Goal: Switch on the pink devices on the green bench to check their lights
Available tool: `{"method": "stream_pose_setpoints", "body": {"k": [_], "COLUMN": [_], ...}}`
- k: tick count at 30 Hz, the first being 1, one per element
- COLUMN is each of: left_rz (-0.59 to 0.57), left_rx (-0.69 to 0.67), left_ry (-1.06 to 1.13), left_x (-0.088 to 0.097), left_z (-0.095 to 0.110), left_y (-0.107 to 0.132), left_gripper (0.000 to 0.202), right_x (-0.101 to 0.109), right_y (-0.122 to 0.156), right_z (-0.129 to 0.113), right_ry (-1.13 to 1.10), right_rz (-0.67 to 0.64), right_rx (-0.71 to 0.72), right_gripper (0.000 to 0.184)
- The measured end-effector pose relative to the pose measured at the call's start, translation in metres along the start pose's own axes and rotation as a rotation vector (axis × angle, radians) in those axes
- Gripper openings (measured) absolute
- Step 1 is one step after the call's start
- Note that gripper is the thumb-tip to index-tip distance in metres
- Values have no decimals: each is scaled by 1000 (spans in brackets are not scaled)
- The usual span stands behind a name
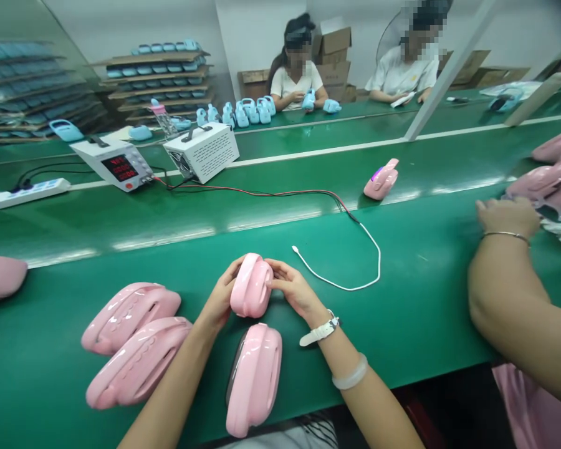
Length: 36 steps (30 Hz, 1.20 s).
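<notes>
A glossy pink plastic device [252, 288] with a carrying handle is held between my two hands over the green table. My left hand [220, 298] grips its left side, the fingertips partly hidden behind it. On the right side, the thumb and fingers of my right hand [295, 288] are closed on the casing. Just below lies a similar pink device [257, 380] with a dark face on its left. Two more pink devices, an upper one [131, 317] and a lower one [138, 362], rest side by side left of my left forearm.
A white cable [350, 288] with a free plug lies right of my hands, wired to a power supply [116, 163]. A pink device with a lit screen [381, 179] stands farther back. A co-worker's hand [509, 215] touches several pink devices at right. Two people sit opposite.
</notes>
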State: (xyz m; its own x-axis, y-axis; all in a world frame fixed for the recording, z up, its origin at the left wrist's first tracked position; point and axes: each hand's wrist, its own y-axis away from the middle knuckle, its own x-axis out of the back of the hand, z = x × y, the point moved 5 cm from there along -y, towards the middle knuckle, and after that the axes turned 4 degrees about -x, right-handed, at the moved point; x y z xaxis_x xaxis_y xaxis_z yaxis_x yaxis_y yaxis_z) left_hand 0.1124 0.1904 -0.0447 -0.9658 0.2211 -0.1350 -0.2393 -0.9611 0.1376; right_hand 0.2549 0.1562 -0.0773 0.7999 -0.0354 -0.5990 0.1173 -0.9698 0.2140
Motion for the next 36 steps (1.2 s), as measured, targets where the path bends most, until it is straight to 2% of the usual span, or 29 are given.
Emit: {"method": "stream_pose_setpoints", "body": {"k": [5, 13, 20, 26, 28, 31, 33, 36], "left_rz": [-10, 5, 28, 9, 5, -2, -4, -7], "left_rx": [-17, -19, -58, -89, -110, -143, -162, -181], "left_ry": [-3, 11, 4, 13, 33, 55, 58, 48], "left_x": [6, 3, -6, -7, -8, -8, -9, -9], "left_z": [-8, -6, 1, -7, -9, -10, -10, -10], "left_y": [-4, -3, 3, -1, -3, -4, -4, -5], "left_gripper": [52, 49, 44, 45, 46, 44, 42, 40], "right_x": [2, -2, 0, 6, 10, 13, 7, -3], "right_y": [-1, 5, 3, 3, 10, 23, 30, 32], "right_z": [2, -7, -3, -9, -15, -25, -27, -23], "right_ry": [15, 94, 85, 87, 161, 351, 442, 488], "right_rz": [39, 35, 67, 45, 123, 304, 338, 334], "right_rx": [-5, 97, 25, -61, -48, 24, 36, -25], "right_gripper": [60, 47, 52, 62, 57, 39, 34, 34]}}
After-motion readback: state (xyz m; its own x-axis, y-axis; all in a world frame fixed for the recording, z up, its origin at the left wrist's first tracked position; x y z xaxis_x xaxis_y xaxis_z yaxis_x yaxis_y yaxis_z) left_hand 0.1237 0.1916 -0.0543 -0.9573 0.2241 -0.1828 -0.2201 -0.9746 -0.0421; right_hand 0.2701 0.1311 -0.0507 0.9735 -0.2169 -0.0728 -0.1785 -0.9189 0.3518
